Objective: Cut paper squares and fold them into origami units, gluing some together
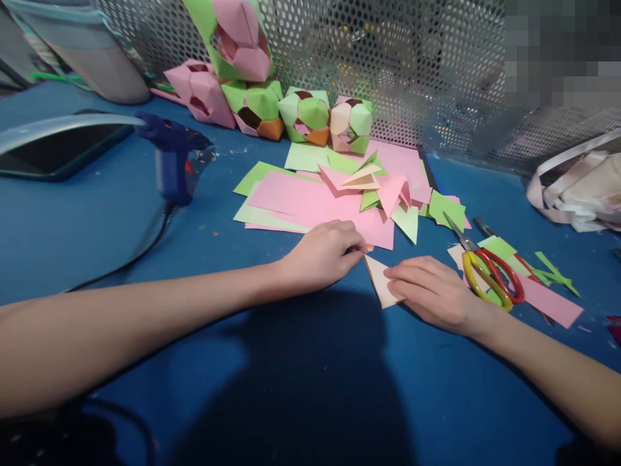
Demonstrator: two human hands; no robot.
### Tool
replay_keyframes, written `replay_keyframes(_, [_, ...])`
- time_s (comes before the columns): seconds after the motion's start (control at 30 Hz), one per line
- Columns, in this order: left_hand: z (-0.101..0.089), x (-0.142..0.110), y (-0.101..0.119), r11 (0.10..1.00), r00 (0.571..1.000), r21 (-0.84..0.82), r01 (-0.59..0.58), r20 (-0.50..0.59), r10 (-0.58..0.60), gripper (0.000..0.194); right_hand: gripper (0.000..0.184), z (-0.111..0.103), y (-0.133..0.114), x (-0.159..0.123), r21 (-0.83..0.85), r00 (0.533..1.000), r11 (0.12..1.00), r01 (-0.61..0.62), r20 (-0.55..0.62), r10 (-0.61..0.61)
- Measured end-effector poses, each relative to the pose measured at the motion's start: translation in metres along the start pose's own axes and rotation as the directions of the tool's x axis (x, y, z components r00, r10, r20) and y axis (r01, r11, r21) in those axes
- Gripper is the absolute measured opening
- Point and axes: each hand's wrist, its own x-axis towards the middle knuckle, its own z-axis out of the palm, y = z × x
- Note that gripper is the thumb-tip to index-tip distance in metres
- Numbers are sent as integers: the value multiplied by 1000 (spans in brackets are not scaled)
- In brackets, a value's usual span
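Observation:
A small cream paper [381,281], folded to a triangle, lies on the blue table between my hands. At its upper left corner my left hand [330,255] is closed, thumb and fingertips pinching the tip. My right hand [431,291] grips the paper's right side, fingers together over it and thumb hidden. Just behind my left hand are flat pink sheets [320,204] with green ones beneath. Folded pink, green and cream pieces [363,181] are heaped on them. Scissors [490,272] with yellow and red handles rest right of my right hand.
Several finished paper modules [257,107] stand along a perforated metal screen [388,71]. At left are a blue glue gun [172,162] with a black cord, a dark tablet-like device [63,155] and a tub [97,52]. Paper strips [548,301] and a whitish bag [582,184] lie at right.

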Motion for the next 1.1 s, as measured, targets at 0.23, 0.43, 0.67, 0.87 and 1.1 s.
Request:
replay_keyframes(0.23, [1,0,1,1000,1000,-19,14,-13,-14,16,24,1,3,-1,-4,1000,1000,9,14,-9])
replay_keyframes(0.43, [0,1,1,1000,1000,-2,11,-7,-11,17,25,0,3,0,-28,999,999,32,20,-31])
replay_keyframes(0.67, [1,1,3,997,1000,80,-1,-2,1,19,22,-3,-1,3,-79,997,996,33,68,-27])
replay_keyframes(0.87, [1,1,5,996,1000,93,-12,-14,13,21,20,-6,-7,-1,-71,998,997,-27,58,31])
replay_keyframes(1.1, [2,1,6,995,1000,95,-6,-22,8,16,22,-2,-10,-11,-30,997,997,-70,13,71])
